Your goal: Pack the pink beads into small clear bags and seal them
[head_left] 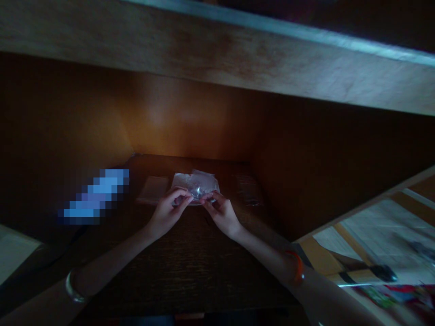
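Both pinch one clear packet [197, 183] over the bench [190, 267]: left hand [168, 210], right hand [220, 213]. Likely mid-handling; next needs firm fingertip hold.

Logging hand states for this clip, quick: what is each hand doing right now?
Left hand: closed, pinching the near edge of the clear plastic packet.
Right hand: closed, pinching the same packet from the other side.

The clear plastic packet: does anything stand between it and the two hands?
Nothing visible does. The left hand and the right hand both pinch the clear plastic packet at its near edge, over the dark desk.
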### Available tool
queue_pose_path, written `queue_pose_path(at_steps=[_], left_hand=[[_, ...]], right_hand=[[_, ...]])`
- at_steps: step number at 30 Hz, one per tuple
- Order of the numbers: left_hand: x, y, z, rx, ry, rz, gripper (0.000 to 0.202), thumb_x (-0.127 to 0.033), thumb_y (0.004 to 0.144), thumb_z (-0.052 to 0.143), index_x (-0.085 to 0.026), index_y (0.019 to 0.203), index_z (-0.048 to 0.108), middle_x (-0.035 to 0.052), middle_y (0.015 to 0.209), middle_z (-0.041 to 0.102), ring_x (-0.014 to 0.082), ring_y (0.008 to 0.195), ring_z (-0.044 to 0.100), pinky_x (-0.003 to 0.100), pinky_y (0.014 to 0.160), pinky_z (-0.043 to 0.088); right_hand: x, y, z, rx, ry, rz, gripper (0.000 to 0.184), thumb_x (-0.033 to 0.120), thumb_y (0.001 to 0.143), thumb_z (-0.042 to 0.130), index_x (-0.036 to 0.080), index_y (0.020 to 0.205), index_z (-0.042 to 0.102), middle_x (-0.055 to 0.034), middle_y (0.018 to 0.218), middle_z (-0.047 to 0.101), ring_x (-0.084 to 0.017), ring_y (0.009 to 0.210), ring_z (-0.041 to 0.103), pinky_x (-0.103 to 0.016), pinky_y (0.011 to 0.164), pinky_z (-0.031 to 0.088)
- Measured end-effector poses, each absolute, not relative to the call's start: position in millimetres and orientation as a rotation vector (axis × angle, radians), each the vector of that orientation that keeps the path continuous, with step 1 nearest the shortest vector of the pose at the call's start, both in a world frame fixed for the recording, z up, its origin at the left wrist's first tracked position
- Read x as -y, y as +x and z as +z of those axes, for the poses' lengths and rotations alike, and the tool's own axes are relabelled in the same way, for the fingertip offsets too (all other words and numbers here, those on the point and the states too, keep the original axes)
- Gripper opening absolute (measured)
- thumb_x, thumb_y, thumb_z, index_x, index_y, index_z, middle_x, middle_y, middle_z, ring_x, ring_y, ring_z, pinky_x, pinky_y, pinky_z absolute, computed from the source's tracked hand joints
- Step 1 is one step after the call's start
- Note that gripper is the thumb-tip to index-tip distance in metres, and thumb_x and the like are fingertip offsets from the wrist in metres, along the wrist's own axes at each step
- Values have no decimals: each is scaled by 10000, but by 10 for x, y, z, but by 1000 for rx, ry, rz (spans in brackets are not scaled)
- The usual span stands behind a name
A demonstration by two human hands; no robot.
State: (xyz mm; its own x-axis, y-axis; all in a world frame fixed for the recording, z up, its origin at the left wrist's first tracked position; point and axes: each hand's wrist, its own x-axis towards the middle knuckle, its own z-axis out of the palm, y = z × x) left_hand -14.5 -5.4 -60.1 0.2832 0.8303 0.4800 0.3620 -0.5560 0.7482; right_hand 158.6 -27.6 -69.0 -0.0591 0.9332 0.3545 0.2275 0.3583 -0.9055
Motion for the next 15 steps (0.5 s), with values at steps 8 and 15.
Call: queue_pose_path(at_steps=[8, 15], left_hand=[[55, -149, -590, -1053, 2042, 1198, 118, -279, 835, 530, -182, 806, 591, 24, 814, 606, 143, 743, 559, 255, 653, 445], [90, -137, -591, -964, 2043, 1162, 120, -263, 847, 534, -183, 824, 621, 27, 846, 615, 146, 815, 578, 263, 722, 463]], right_hand=[[308, 1585, -637, 1572, -1086, 771, 107, 291, 813, 557, 206, 777, 610, -16, 783, 613, -146, 739, 585, -281, 691, 467], [325, 1571, -627, 1566, -1052, 787, 76, 269, 784, 596, 206, 784, 638, -13, 775, 630, -139, 703, 582, -279, 653, 474]])
